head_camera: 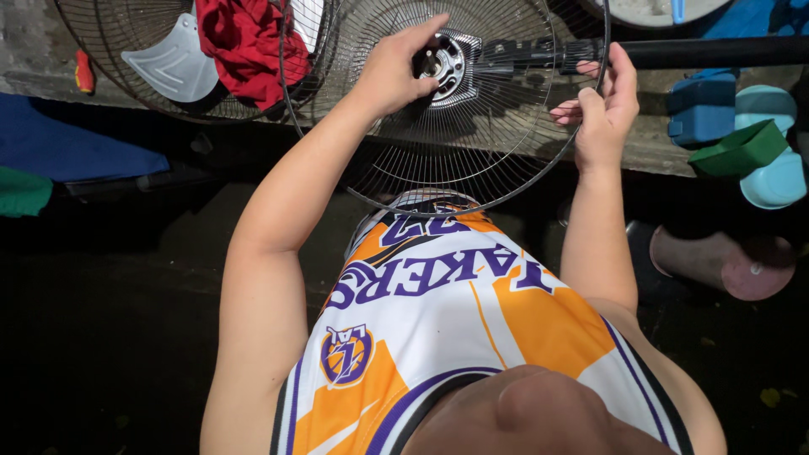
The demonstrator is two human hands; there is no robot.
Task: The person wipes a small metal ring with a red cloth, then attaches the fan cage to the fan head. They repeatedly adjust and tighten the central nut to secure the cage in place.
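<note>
Second fan guard (168, 67) left of wire guard (447, 118), cloth (249, 38) inside.

A red cloth (249, 42) is seen beside a pale grey fan blade (173, 67). The jersey (455, 312) is patterned in white, orange and purple. The fan guard (472, 126) is silver wire.

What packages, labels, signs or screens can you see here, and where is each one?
No packages, signs or screens.
Printed sleeveless jersey, bottom centre, on the person: white and orange, purple lettering.
Round purple and orange emblem, on the jersey's lower left.
</note>
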